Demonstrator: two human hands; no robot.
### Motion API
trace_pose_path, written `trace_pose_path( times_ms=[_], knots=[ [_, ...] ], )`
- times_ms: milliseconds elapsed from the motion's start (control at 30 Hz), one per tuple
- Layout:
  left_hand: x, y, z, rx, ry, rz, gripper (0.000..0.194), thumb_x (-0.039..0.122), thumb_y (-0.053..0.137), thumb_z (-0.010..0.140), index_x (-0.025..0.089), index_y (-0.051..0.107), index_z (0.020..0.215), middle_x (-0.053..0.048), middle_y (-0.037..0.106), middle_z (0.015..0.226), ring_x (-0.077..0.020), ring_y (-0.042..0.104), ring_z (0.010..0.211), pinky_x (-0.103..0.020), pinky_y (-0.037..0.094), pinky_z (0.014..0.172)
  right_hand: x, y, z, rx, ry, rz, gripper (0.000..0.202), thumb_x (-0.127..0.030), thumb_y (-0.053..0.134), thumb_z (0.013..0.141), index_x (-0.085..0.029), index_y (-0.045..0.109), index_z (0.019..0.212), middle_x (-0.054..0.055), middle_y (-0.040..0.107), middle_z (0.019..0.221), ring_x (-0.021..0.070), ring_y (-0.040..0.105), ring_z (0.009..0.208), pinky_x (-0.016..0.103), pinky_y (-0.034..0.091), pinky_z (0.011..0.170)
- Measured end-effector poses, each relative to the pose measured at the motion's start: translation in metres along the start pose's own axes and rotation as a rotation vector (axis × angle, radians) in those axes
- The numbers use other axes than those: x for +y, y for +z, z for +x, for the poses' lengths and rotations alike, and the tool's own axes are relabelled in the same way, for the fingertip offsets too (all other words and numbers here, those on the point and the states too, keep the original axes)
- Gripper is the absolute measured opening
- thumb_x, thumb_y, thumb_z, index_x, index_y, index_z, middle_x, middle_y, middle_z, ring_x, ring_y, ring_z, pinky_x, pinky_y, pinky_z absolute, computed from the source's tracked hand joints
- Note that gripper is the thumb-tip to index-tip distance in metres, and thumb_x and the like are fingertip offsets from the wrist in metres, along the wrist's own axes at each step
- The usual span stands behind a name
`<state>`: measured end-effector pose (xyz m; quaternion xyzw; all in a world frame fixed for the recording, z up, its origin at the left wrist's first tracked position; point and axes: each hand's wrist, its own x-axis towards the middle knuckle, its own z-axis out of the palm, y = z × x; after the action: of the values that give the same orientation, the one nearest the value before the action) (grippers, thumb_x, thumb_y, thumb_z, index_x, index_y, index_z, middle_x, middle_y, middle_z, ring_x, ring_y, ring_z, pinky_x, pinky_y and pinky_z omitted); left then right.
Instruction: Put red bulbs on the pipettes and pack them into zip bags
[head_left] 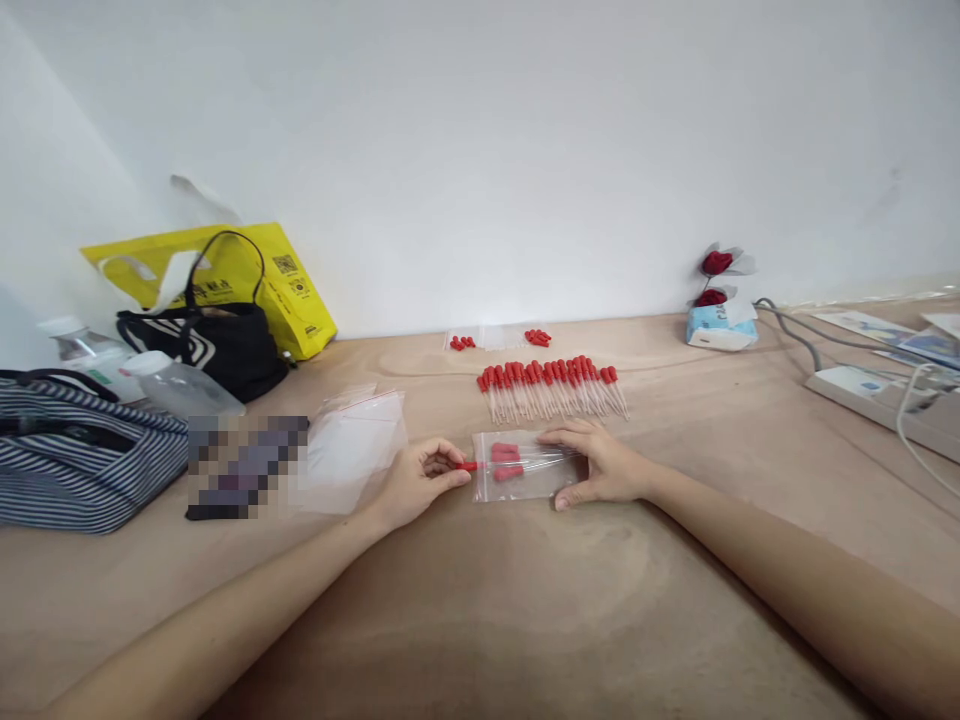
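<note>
A clear zip bag (534, 488) lies flat on the table, its zip end to the left. Inside it are several red-bulbed droppers (507, 472), glass tubes pointing right. My left hand (418, 484) pinches the red bulb of another dropper (471, 466) between thumb and fingers, at the bag's left edge. The tube of that dropper reaches into the bag. Over the bag's right end, my right hand (596, 462) holds it, with thumb at the near edge and fingers at the far edge. Behind the bag, a row of red-bulbed droppers (555, 388) lies side by side.
Loose clear bags (351, 450) and a pixelated dark object (251, 468) lie left. Further left are a striped pouch (82, 465), bottles (180, 385), a black bag (217, 345) and a yellow bag (300, 310). Small red pieces (538, 337) lie behind. A power strip (885, 400) sits right.
</note>
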<state>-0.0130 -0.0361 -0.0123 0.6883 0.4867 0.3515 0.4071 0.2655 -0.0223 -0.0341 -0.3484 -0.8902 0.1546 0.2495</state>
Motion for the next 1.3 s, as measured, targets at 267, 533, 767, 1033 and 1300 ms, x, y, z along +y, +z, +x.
trace_pose_path(
  times_ms=[267, 533, 767, 1033, 1300],
  knots=[
    [0.011, 0.024, 0.011, -0.046, 0.034, -0.062, 0.015, 0.021, 0.063, 0.062, 0.015, 0.05, 0.067, 0.002, 0.054, 0.067, -0.0106, 0.057, 0.064, -0.024, 0.048, 0.062, -0.002, -0.001, 0.001, -0.001, -0.001, 0.007, 0.076, -0.06, 0.065, 0.054, -0.02, 0.049, 0.117, 0.011, 0.052, 0.115, 0.026, 0.047, 0.105, 0.042, 0.034, 0.088],
    [0.011, 0.03, 0.014, -0.108, 0.077, 0.016, 0.019, 0.028, 0.062, 0.065, 0.016, 0.046, 0.065, 0.003, 0.052, 0.061, -0.0096, 0.053, 0.057, -0.022, 0.044, 0.056, -0.002, -0.001, 0.002, 0.005, -0.008, 0.012, 0.076, -0.059, 0.065, 0.055, -0.02, 0.047, 0.118, 0.011, 0.051, 0.117, 0.0257, 0.047, 0.106, 0.041, 0.035, 0.088],
    [0.013, 0.034, 0.014, -0.007, 0.101, 0.156, 0.014, 0.027, 0.057, 0.069, 0.017, 0.047, 0.067, 0.003, 0.051, 0.065, -0.01, 0.052, 0.057, -0.022, 0.044, 0.054, -0.007, -0.002, -0.001, 0.053, -0.009, -0.069, 0.073, -0.061, 0.063, 0.056, -0.021, 0.05, 0.115, 0.011, 0.051, 0.116, 0.027, 0.046, 0.106, 0.044, 0.031, 0.089],
    [0.006, 0.012, 0.064, 0.18, 0.01, 0.227, 0.009, 0.018, 0.053, 0.067, 0.015, 0.049, 0.075, 0.002, 0.053, 0.068, -0.0103, 0.052, 0.062, -0.022, 0.043, 0.061, -0.012, 0.0, 0.0, 0.033, 0.01, -0.053, 0.061, -0.058, 0.058, 0.065, -0.02, 0.053, 0.112, 0.01, 0.052, 0.114, 0.0245, 0.046, 0.106, 0.041, 0.033, 0.088],
    [0.018, 0.014, 0.154, 0.199, -0.086, 0.394, 0.021, 0.026, 0.063, 0.069, 0.013, 0.058, 0.085, -0.002, 0.058, 0.073, -0.0176, 0.056, 0.077, -0.027, 0.042, 0.071, -0.009, 0.001, 0.0, 0.027, -0.002, -0.052, 0.061, -0.058, 0.058, 0.066, -0.02, 0.052, 0.112, 0.011, 0.052, 0.114, 0.0244, 0.047, 0.105, 0.041, 0.034, 0.087]
  ],
)
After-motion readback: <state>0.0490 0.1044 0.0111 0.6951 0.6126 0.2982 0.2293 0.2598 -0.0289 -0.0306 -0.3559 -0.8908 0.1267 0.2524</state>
